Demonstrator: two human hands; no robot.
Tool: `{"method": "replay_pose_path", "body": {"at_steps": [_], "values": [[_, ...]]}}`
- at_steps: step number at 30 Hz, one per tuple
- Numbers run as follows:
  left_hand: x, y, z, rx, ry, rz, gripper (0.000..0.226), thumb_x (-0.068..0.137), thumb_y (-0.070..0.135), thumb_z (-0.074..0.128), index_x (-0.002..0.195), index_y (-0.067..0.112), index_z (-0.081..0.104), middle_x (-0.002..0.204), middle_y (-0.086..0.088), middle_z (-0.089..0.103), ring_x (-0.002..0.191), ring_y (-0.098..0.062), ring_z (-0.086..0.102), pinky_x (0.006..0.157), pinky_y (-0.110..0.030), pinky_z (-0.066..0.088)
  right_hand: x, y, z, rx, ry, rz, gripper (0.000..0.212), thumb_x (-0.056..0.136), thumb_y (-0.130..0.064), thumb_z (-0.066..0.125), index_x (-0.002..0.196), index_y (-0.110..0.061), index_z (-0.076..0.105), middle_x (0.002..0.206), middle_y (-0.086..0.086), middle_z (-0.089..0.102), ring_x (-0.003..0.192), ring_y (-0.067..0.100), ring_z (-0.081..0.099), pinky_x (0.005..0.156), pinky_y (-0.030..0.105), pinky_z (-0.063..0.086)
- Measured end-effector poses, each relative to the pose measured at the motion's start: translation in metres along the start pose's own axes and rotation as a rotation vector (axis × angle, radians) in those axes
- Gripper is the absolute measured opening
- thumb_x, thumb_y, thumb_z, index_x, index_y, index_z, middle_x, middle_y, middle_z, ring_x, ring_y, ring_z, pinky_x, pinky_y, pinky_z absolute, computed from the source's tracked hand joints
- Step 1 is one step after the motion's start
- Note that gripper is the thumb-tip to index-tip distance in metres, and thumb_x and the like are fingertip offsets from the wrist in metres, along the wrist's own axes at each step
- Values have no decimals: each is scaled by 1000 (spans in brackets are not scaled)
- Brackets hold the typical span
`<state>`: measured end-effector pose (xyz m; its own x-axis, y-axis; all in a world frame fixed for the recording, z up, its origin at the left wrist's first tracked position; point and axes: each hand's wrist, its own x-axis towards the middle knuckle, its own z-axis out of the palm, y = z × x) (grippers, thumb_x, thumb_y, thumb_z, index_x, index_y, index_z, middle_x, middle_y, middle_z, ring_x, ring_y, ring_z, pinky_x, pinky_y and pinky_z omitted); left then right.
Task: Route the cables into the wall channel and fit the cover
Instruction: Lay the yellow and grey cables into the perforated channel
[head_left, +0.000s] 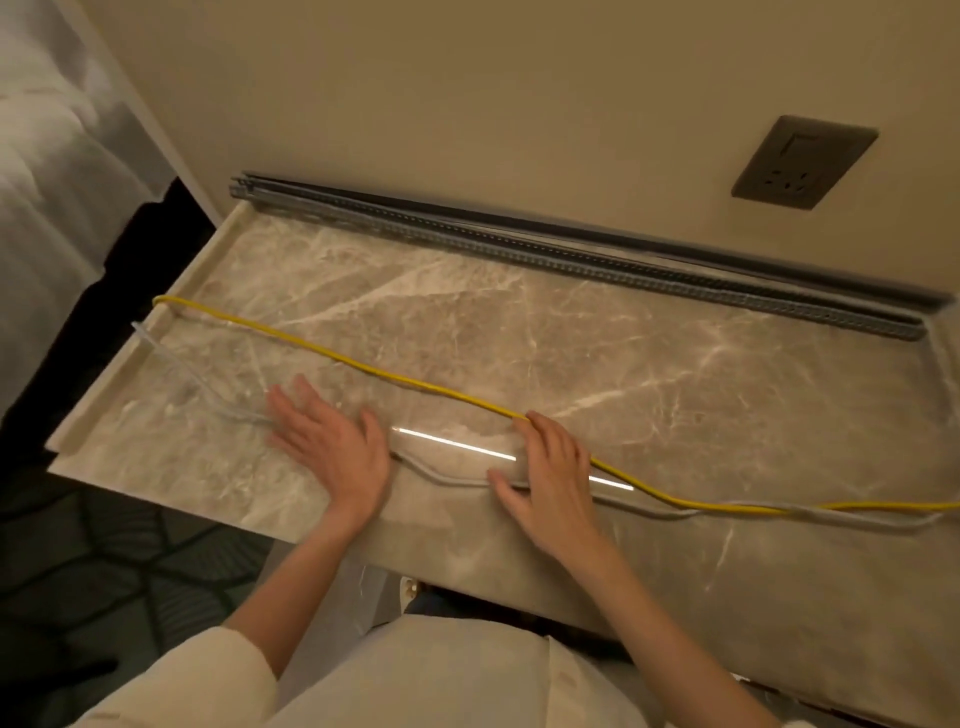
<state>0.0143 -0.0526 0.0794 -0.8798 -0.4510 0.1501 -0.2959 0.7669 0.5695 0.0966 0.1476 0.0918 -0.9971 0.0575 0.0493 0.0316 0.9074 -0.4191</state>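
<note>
Both hands lay flat, fingers spread, on the marble shelf (675, 374) — left hand (332, 447) over the grey cable (447, 475), right hand (550, 473) between it and the yellow cable (363, 366). Neither gripped anything. Grey channel (571, 254) sat along the wall under the socket (802, 162) — no legible writing.

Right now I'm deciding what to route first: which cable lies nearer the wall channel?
The yellow cable. It crosses the marble top on the wall channel side of the grey cable, which runs along the front edge.
</note>
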Motion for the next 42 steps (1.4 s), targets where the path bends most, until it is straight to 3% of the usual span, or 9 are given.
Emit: {"method": "replay_pose_path", "body": {"at_steps": [8, 13, 16, 22, 25, 30, 34, 38, 42], "values": [[79, -26, -12, -153, 71, -299, 81, 82, 16, 57, 145, -1, 8, 151, -33, -3, 142, -45, 1, 118, -49, 8, 38, -32, 19, 47, -112, -240, 77, 73, -70, 55, 131, -19, 47, 139, 5, 43, 131, 22, 35, 107, 36, 22], [124, -28, -17, -276, -26, -306, 85, 86, 14, 54, 142, -12, -5, 153, -31, 0, 144, -38, 4, 118, -36, 10, 54, -58, 35, 82, -69, -286, 44, 85, -39, 61, 119, -12, 54, 119, 9, 55, 110, 29, 49, 94, 37, 38], [153, -22, -20, -298, -60, -345, 86, 87, 17, 52, 141, -12, -7, 150, -30, 21, 137, -39, 28, 112, -40, 27, 63, -72, 45, 75, 13, -249, 25, 90, -24, 56, 112, -12, 56, 103, 8, 59, 93, 28, 54, 80, 38, 44], [210, -21, -23, -317, -14, -477, 74, 92, 17, 45, 143, -8, -2, 144, -25, 36, 124, -37, 46, 102, -42, 41, 81, -71, 58, -114, 69, -331, 11, 90, -21, 55, 99, -15, 60, 87, 5, 59, 79, 27, 56, 69, 37, 46], [242, -30, -21, -332, -31, -517, 57, 92, 11, 41, 140, -8, 19, 128, -21, 57, 111, -33, 59, 95, -43, 50, 94, -68, 59, -130, 81, -350, 14, 86, -18, 63, 99, -14, 63, 81, 7, 61, 75, 28, 59, 66, 35, 48], [275, -22, -10, -545, -37, -513, 29, 92, 0, 38, 121, -3, 43, 97, -16, 58, 53, -16, 59, 51, -29, 51, 123, -61, 53, -127, 127, -365, 18, 82, -16, 69, 100, -13, 65, 75, 6, 65, 69, 28, 63, 62, 32, 51], [300, -10, -2, -765, -131, -502, 24, 90, -6, 34, 109, 7, 41, 89, -13, 54, 51, -13, 58, 53, -28, 52, 153, -54, 50, -146, 165, -348, 21, 83, -18, 69, 104, -13, 66, 72, 9, 67, 64, 30, 65, 56, 33, 51], [316, 0, 8, -844, -216, -465, 34, 93, -3, 36, 127, 2, 37, 78, -7, 54, 55, -15, 62, 55, -26, 54, 181, -45, 47, -161, 195, -293, 23, 86, -17, 66, 108, -15, 66, 69, 11, 63, 62, 32, 62, 48, 35, 49], [333, 10, 21, -859, -250, -424, 26, 94, -3, 36, 119, 0, 41, 86, -14, 57, 58, -16, 65, 53, -26, 50, 206, -40, 46, -173, 211, -254, 24, 87, -16, 64, 111, -15, 66, 71, 11, 65, 63, 32, 62, 49, 34, 49]]}}
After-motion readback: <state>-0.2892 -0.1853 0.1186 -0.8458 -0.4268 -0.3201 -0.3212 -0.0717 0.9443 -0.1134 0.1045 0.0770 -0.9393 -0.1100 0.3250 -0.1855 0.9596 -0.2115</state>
